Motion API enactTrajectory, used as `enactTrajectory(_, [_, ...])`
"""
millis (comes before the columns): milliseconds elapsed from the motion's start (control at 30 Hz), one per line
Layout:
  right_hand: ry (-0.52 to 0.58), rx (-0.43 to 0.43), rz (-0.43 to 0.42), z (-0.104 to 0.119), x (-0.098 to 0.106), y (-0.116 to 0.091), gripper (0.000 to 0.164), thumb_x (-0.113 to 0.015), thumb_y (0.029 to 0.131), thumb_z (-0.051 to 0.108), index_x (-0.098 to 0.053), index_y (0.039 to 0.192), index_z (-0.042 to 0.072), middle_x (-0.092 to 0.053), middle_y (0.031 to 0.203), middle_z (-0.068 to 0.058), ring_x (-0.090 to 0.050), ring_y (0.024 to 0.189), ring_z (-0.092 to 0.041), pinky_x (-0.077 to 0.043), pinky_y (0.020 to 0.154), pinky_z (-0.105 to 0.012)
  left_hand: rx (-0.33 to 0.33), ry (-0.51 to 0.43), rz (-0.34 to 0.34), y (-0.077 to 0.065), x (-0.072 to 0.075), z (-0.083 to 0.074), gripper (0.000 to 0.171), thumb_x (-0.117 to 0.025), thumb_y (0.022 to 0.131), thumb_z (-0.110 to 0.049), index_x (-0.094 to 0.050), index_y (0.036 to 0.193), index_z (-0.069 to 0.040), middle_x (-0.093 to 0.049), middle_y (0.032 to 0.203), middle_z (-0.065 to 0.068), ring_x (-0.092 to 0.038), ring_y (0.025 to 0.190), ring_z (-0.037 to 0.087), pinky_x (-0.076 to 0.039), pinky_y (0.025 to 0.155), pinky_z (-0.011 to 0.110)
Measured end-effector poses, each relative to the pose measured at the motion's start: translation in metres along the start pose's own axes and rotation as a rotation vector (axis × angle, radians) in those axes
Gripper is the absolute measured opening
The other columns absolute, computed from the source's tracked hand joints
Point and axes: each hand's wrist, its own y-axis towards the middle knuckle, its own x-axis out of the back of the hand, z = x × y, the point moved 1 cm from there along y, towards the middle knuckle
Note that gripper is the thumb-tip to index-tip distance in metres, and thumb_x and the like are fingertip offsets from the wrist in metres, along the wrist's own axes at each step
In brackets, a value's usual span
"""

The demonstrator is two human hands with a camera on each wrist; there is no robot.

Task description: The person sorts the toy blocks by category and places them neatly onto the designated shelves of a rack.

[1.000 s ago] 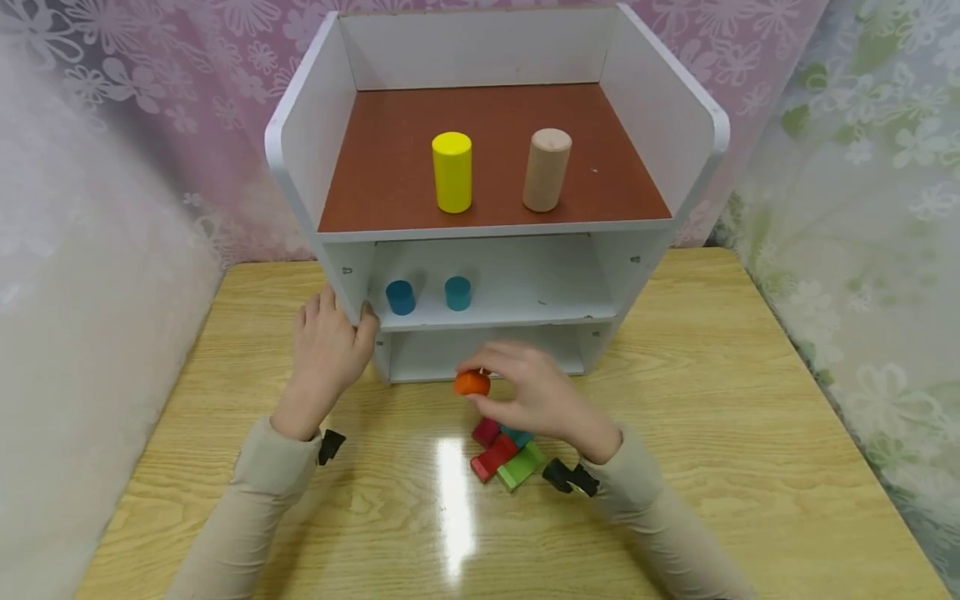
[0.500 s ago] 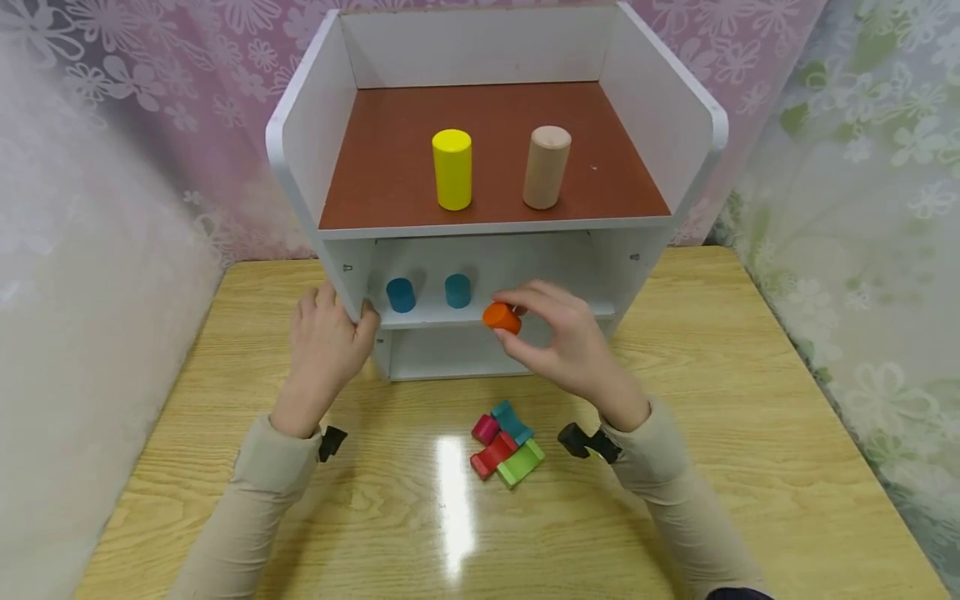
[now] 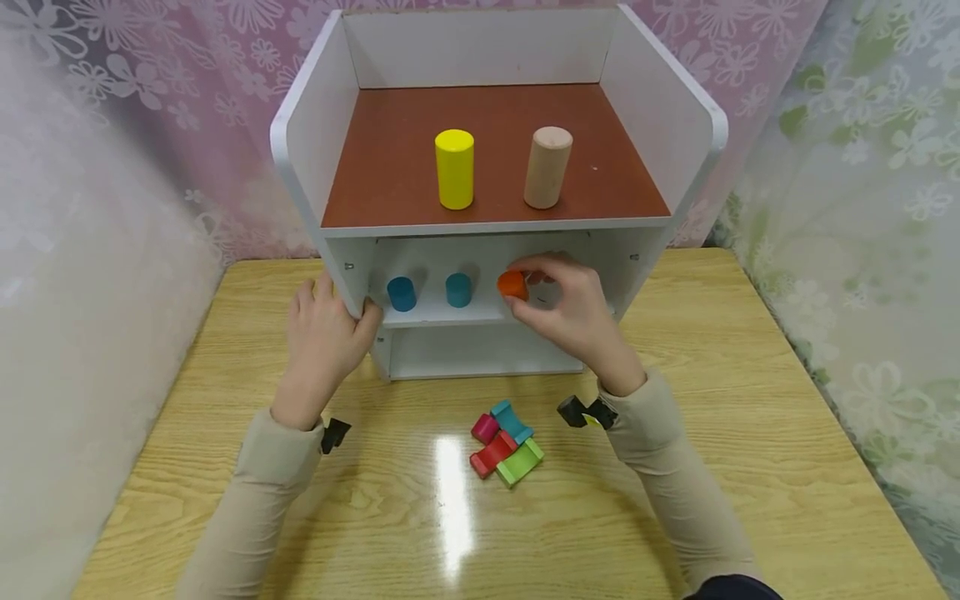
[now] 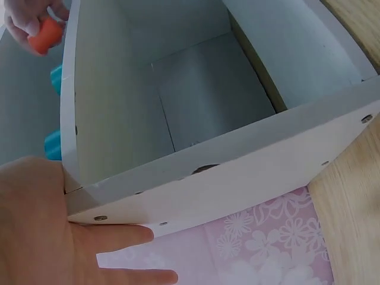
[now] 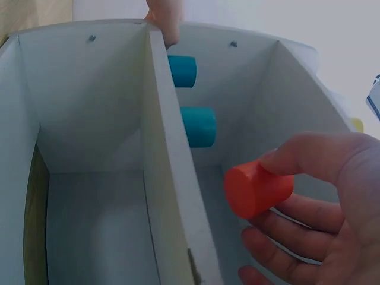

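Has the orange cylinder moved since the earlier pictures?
Yes. The orange cylinder, pinched in the right hand, has gone up and rightward in the head view, from below the front edge of the white middle shelf to above it.

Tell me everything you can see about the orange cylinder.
The orange cylinder is short, smooth and evenly coloured, with one flat round end in view. It may be painted wood, though the material can't be confirmed. The right hand pinches it at a tilt by its curved side, over the middle shelf, right of the teal cylinder. It appears not to touch the shelf.
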Motion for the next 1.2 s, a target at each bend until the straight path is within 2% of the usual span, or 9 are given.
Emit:
enactTrajectory(133, [-0.012, -0.086, 0.026, -0.003, -0.001, 0.002, 0.029, -0.079, 0.079, 0.008, -0.071, 0.107, 0.004, -0.068, 0.096, -0.008, -0.060, 0.085, -0.022, -0.050, 0.080, -0.039, 0.037, -0.001, 0.059, -0.001, 0.000, 0.000, 0.056, -0.040, 0.097, -0.033, -0.043, 0.146, -0.006, -0.044, 0.139, 0.026, -0.034, 0.126, 0.057, -0.026, 0.104, 0.067])
enactTrajectory(267, [-0.016, -0.141, 0.048, -0.007, -0.002, 0.002, 0.030, -0.080, 0.080, 0.011, -0.071, 0.107, 0.005, -0.068, 0.096, -0.007, -0.061, 0.087, -0.022, -0.050, 0.082, -0.041, 0.054, 0.006, 0.097, -0.002, 0.000, 0.001, 0.058, -0.036, 0.101, -0.038, -0.041, 0.149, -0.005, -0.039, 0.146, 0.024, -0.031, 0.130, 0.055, -0.023, 0.107, 0.066])
enactTrajectory(633, [-0.005, -0.251, 0.088, -0.014, -0.007, 0.002, 0.031, -0.080, 0.080, 0.014, -0.071, 0.109, 0.006, -0.069, 0.102, -0.008, -0.064, 0.091, -0.023, -0.051, 0.085, -0.042, 0.059, 0.005, 0.101, -0.003, -0.004, 0.004, 0.060, -0.034, 0.102, -0.041, -0.039, 0.149, -0.003, -0.042, 0.142, 0.023, -0.034, 0.128, 0.051, -0.025, 0.106, 0.063])
enactTrajectory(1067, [-0.014, -0.236, 0.091, -0.015, -0.007, 0.000, 0.033, -0.077, 0.082, 0.013, -0.070, 0.114, 0.007, -0.068, 0.108, -0.006, -0.065, 0.093, -0.021, -0.053, 0.084, -0.039, 0.045, -0.017, 0.087, -0.004, -0.004, 0.002, 0.058, -0.034, 0.102, -0.039, -0.041, 0.147, -0.004, -0.044, 0.139, 0.023, -0.035, 0.127, 0.051, -0.024, 0.106, 0.064])
enactTrajectory(1200, [-0.026, -0.196, 0.062, -0.013, -0.006, 0.000, 0.034, -0.078, 0.082, 0.014, -0.070, 0.114, 0.005, -0.069, 0.107, -0.007, -0.063, 0.092, -0.022, -0.052, 0.082, -0.039, 0.039, -0.023, 0.073, -0.004, -0.005, 0.003, 0.057, -0.036, 0.102, -0.038, -0.042, 0.146, -0.002, -0.046, 0.135, 0.024, -0.038, 0.124, 0.050, -0.025, 0.105, 0.063])
